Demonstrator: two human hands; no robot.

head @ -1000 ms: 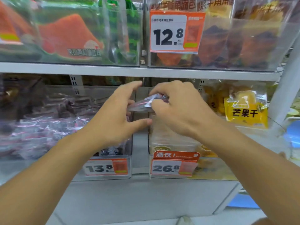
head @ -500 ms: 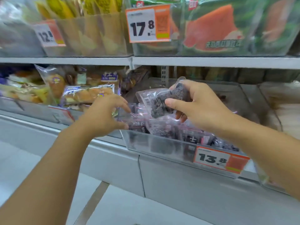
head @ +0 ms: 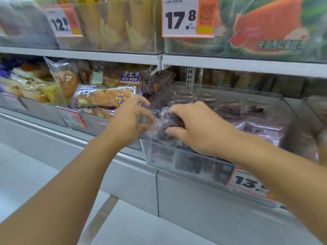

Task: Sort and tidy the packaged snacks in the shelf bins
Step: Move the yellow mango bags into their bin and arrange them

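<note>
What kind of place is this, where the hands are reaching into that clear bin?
Most likely a shop's snack aisle: printed price tags clip to the clear bins, and tiered metal shelves carry packaged breads and snacks.

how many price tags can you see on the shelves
4: a 12.8 tag upper left, a 17.8 tag upper middle, a blurred tag under the bread, and a 13-something tag lower right, partly behind the arm.

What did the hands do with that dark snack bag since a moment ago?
The right hand brought the clear bag of dark snacks down from above into the clear plastic bin, still gripping it. The left hand moved right to the bin's corner, fingers at the bag's edge. The other dark packets in the bin stayed put.
</note>
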